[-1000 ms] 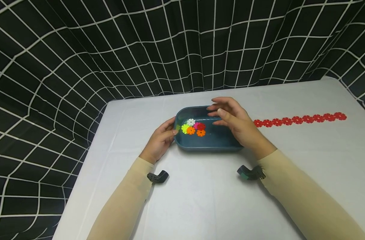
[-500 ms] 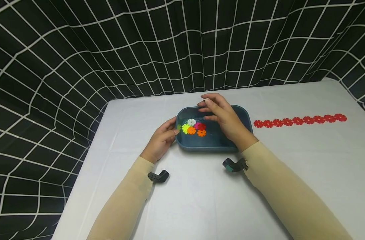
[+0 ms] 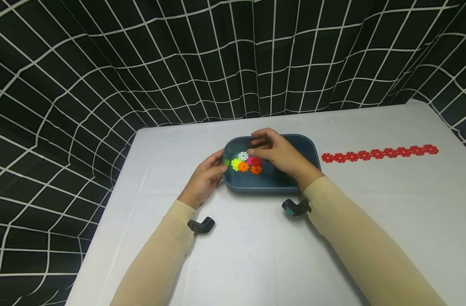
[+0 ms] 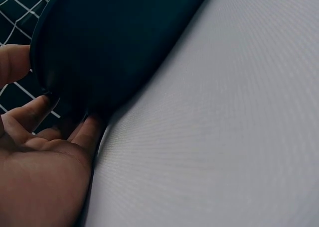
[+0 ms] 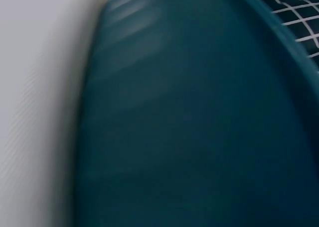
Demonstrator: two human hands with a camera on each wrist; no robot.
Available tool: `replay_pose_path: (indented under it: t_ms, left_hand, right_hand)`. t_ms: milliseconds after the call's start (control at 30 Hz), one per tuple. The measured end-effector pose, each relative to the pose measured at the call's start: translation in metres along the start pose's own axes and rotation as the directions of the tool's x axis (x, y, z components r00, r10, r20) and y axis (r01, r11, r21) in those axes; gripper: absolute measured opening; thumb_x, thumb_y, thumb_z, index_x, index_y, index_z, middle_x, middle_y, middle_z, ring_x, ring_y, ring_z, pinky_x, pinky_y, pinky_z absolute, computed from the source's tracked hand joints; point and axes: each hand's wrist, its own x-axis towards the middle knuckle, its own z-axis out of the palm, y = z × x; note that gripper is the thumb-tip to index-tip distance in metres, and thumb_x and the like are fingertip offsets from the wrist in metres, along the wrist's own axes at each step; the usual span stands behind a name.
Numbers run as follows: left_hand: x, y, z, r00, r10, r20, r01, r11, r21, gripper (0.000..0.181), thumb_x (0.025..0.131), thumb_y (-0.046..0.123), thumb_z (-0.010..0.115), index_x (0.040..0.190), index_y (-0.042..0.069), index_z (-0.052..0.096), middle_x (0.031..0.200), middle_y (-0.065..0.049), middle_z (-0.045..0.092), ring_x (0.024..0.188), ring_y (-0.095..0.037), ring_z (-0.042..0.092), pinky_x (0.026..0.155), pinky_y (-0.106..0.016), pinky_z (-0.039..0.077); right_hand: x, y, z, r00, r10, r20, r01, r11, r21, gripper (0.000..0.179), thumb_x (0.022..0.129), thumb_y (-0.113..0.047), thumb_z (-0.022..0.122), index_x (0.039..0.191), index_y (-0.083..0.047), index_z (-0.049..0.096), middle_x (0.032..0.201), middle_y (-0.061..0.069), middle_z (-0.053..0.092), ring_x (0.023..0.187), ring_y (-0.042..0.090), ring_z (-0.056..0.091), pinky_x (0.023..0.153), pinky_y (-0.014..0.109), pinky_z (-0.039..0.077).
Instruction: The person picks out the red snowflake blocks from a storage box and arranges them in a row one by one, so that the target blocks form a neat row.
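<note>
A dark teal plastic tub [image 3: 271,187] stands on the table, and my left hand [image 3: 204,176] holds its left end, thumb at the rim. In the left wrist view, the left hand's fingers [image 4: 88,132] touch the tub's outer wall. Inside, towards the left, lie several notched flower-shaped discs: white [image 3: 242,156], yellow-green [image 3: 236,164], orange [image 3: 243,166], pink and red [image 3: 257,162]. Over the tub reaches my right hand [image 3: 280,155], its fingers loosely bent, thumb close to the white and pink discs. Nothing shows in its grasp. In the right wrist view only the tub appears, blurred.
Right of the tub, a row of several red flower-shaped discs [image 3: 377,154] runs across the white tablecloth [image 3: 233,255]. A black curtain with a white grid [image 3: 256,63] hangs behind the table. Each wrist carries a small black camera.
My right hand has moved left across the tub and lowered towards the discs, its thumb now close to them. The left hand and the tub have stayed in place.
</note>
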Motion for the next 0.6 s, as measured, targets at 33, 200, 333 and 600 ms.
replay_pose_path:
  t_ms: [33, 200, 333, 600]
  left_hand:
    - [0.0, 0.0, 0.0, 1.0, 0.001, -0.001, -0.001, 1.0, 0.0, 0.06, 0.107, -0.005, 0.056, 0.165, 0.0, 0.042, 0.169, -0.012, 0.043, 0.154, -0.025, 0.041, 0.122, -0.04, 0.038]
    - [0.0, 0.0, -0.001, 1.0, 0.002, -0.003, -0.002, 1.0, 0.011, 0.061, 0.107, -0.004, 0.057, 0.165, 0.0, 0.042, 0.169, -0.012, 0.042, 0.154, -0.026, 0.041, 0.122, -0.04, 0.039]
    - [0.0, 0.0, -0.002, 1.0, -0.002, -0.003, 0.002, 1.0, 0.016, 0.061, 0.106, -0.003, 0.058, 0.165, 0.001, 0.042, 0.168, -0.011, 0.043, 0.154, -0.025, 0.041, 0.122, -0.04, 0.039]
    - [-0.001, 0.0, 0.0, 1.0, -0.006, -0.011, 0.006, 1.0, 0.012, 0.061, 0.107, -0.003, 0.058, 0.165, 0.001, 0.043, 0.168, -0.01, 0.043, 0.154, -0.023, 0.042, 0.122, -0.039, 0.039]
  right_hand:
    - [0.001, 0.001, 0.0, 1.0, 0.008, 0.013, -0.008, 1.0, -0.015, 0.061, 0.101, -0.018, 0.08, 0.154, -0.008, 0.052, 0.145, 0.014, 0.06, 0.126, 0.035, 0.055, 0.107, 0.052, 0.048]
    - [0.007, 0.007, 0.003, 0.997, 0.037, 0.061, -0.03, 0.994, -0.104, 0.059, 0.099, -0.003, 0.08, 0.152, -0.003, 0.055, 0.147, 0.018, 0.059, 0.126, 0.039, 0.053, 0.108, 0.051, 0.045]
    - [0.01, 0.01, 0.006, 0.995, 0.066, 0.079, -0.049, 0.977, -0.208, 0.056, 0.096, 0.004, 0.078, 0.148, -0.002, 0.058, 0.145, 0.018, 0.059, 0.127, 0.039, 0.054, 0.112, 0.052, 0.045]
    - [0.011, 0.015, 0.013, 0.997, 0.049, 0.058, -0.02, 0.908, -0.419, 0.038, 0.093, 0.011, 0.076, 0.129, 0.002, 0.069, 0.127, 0.019, 0.062, 0.117, 0.037, 0.057, 0.108, 0.048, 0.049]
